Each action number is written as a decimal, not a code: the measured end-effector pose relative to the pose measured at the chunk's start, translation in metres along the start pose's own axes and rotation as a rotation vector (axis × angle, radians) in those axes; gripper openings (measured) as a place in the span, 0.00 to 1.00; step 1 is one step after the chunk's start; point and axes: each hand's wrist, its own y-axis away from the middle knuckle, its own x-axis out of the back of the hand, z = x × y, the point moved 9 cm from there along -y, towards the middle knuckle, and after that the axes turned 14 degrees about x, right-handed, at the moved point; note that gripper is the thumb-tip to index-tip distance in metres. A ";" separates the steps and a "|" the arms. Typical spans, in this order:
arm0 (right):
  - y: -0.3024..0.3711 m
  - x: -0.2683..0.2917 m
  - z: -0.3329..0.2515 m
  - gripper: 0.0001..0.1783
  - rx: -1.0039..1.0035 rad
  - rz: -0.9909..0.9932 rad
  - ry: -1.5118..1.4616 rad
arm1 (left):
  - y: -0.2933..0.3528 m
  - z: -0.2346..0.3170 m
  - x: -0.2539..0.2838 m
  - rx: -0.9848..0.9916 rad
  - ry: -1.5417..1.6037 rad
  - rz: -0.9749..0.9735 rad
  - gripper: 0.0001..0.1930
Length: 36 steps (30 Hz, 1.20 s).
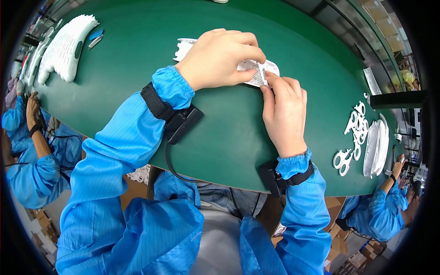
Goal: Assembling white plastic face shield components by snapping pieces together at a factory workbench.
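1. Head view, centre top: a long white plastic half-shell with a perforated inner panel (259,72) lies over a green tabletop (220,137), hollow side toward the camera; its middle is hidden by the left hand (220,57). A white end at far left of that hand appears to belong to it; not certain.
2. Left hand: fingers curled, thumb and index bent in a narrow arch on the half-shell, holding it.
3. Right hand (288,107): thumb and index nearly together, gripping the half-shell at its right end. Cannot tell whether a small part sits between them.
4. Upper left: stacked white slotted plastic shells (66,48); beside them, a small blue piece (96,34) and a small silver-grey piece (95,42).
5. Right of frame: loose white plastic ring-shaped parts (360,123), next to nested white curved shells (376,146).
6. Progress (judgement): mid-work on one unit. Half-shell is in hand but open, no cover on it; ring parts and nested shells remain unused. Whether the stack at upper left is finished: cannot tell.
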 end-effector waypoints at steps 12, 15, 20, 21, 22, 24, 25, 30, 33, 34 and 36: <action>-0.006 -0.004 0.009 0.11 -0.113 -0.129 -0.129 | 0.003 0.004 -0.006 -0.097 -0.262 -0.082 0.21; -0.005 -0.004 -0.002 0.16 -0.030 -0.151 -0.058 | 0.003 -0.001 -0.006 -0.109 -0.268 -0.069 0.21; -0.004 -0.005 -0.002 0.19 -0.051 -0.182 -0.020 | 0.000 -0.002 -0.010 -0.064 -0.234 -0.117 0.20; -0.004 -0.009 -0.001 0.19 -0.049 -0.180 -0.020 | 0.000 -0.004 -0.011 -0.039 -0.227 -0.129 0.20; -0.004 -0.011 0.001 0.18 -0.060 -0.134 -0.040 | 0.000 -0.004 -0.012 -0.022 -0.244 -0.149 0.19; -0.004 -0.012 0.003 0.16 -0.075 -0.091 -0.064 | 0.000 -0.003 -0.009 -0.046 -0.223 -0.127 0.19; -0.005 -0.010 0.006 0.15 -0.088 -0.064 -0.074 | 0.001 0.000 -0.006 -0.069 -0.201 -0.107 0.19; -0.003 -0.016 0.017 0.11 -0.172 -0.027 -0.260 | -0.002 -0.010 -0.002 0.002 -0.034 -0.122 0.10; -0.001 -0.016 0.018 0.11 -0.172 -0.030 -0.252 | -0.002 -0.010 -0.002 0.050 -0.006 -0.119 0.08; 0.001 -0.017 0.020 0.10 -0.183 -0.021 -0.271 | -0.002 -0.009 -0.002 0.053 -0.009 -0.102 0.07; 0.000 -0.016 0.025 0.10 -0.192 -0.006 -0.271 | -0.005 -0.008 -0.004 0.064 -0.012 -0.115 0.06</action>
